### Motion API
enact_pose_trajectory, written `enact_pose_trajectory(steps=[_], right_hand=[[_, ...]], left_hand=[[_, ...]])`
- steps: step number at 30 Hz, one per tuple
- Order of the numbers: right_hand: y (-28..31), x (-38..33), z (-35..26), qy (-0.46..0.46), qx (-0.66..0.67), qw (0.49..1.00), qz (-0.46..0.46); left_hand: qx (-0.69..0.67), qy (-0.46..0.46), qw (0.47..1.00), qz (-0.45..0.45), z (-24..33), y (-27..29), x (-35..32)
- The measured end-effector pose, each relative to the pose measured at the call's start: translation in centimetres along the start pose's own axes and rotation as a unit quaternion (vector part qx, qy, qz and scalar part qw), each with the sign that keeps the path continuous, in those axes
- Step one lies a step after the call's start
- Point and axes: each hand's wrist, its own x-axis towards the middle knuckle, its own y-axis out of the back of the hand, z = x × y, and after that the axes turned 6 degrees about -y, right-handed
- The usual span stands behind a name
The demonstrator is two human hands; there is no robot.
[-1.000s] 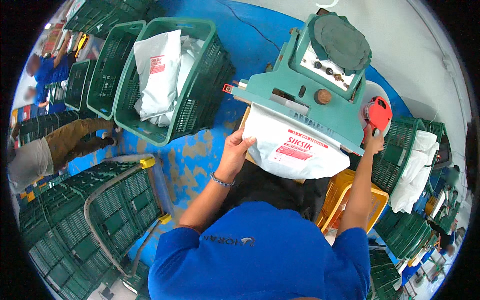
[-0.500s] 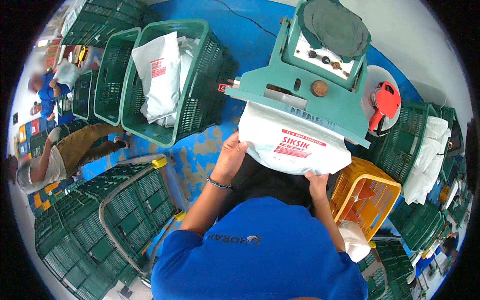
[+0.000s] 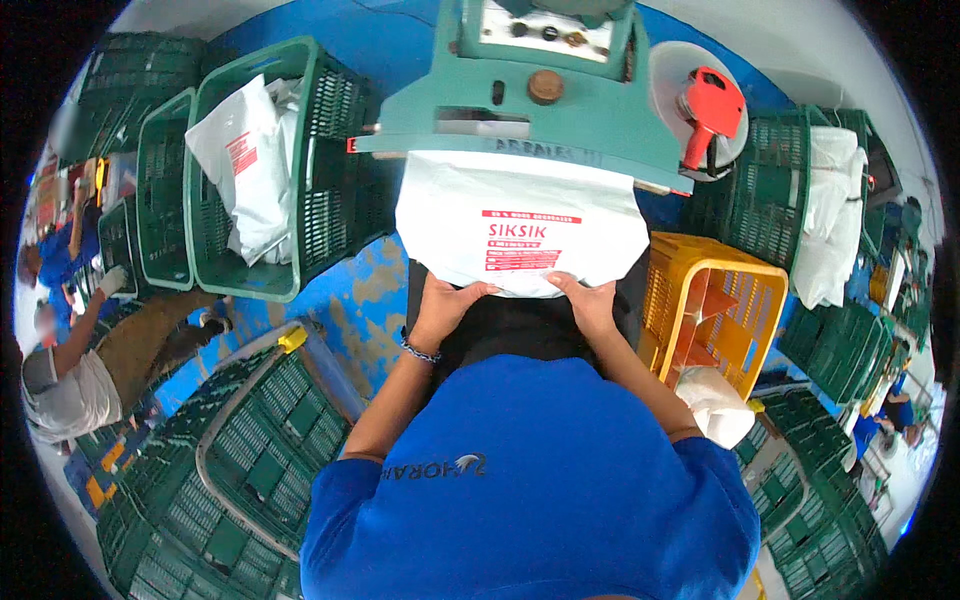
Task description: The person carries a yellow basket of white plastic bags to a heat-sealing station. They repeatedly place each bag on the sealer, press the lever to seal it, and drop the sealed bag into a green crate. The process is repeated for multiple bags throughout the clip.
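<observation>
A white plastic bag with red print [image 3: 440, 205] lies across my lap, its far edge against the jaw of a green bench sealing machine [image 3: 400, 115]. My left hand [image 3: 447, 308] grips the bag's near edge, thumb on top and fingers underneath. To its right, my right hand [image 3: 588, 303] pinches the same edge, thumb on top, the other fingers partly hidden below. The bag bulges in the middle; its contents are hidden. A round brown knob [image 3: 546, 87] sits on the machine's front plate.
Left, a green crate [image 3: 300, 265] holds similar white bags [image 3: 240, 160]. Right are a yellow crate [image 3: 775, 300], a red tape dispenser [image 3: 712, 115] on a round white lid, and a green crate with white bags [image 3: 828, 215]. Stacked green crates [image 3: 240, 460] stand near left; co-workers [image 3: 75, 370] are beyond.
My left hand has shifted from the bag's left side to its near edge, closer to my right hand. The bag now lies straighter along the machine. The view has turned.
</observation>
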Motion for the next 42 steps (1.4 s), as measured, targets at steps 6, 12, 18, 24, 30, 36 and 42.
enact_pose_trajectory(steps=[6,12,18,24,30,36,42], right_hand=[[-1.2,0.2,-0.9,0.021,0.054,0.998,-0.002],[-2.3,-0.5,-1.7,-0.015,0.094,0.995,0.030],[-3.3,-1.1,-2.3,-0.087,0.123,0.986,0.067],[-3.6,-1.0,-2.7,-0.106,0.090,0.989,0.057],[-3.7,-1.0,-2.7,-0.155,0.069,0.981,0.091],[-3.8,-0.9,-2.9,-0.134,0.100,0.981,0.095],[-3.2,-0.7,-1.8,-0.108,0.104,0.987,0.053]], left_hand=[[-0.010,-0.019,1.000,0.003,-0.3,0.2,0.4],[-0.024,-0.024,0.999,0.017,-0.4,0.1,0.6],[-0.014,-0.022,0.999,0.040,-0.6,-0.1,0.6],[-0.001,-0.023,0.999,0.034,-0.7,0.4,0.8],[-0.043,0.013,0.998,0.041,-0.7,0.5,0.7],[-0.038,-0.008,0.999,0.032,-0.4,0.3,0.9],[-0.002,-0.035,0.998,0.042,-1.2,0.5,1.0]])
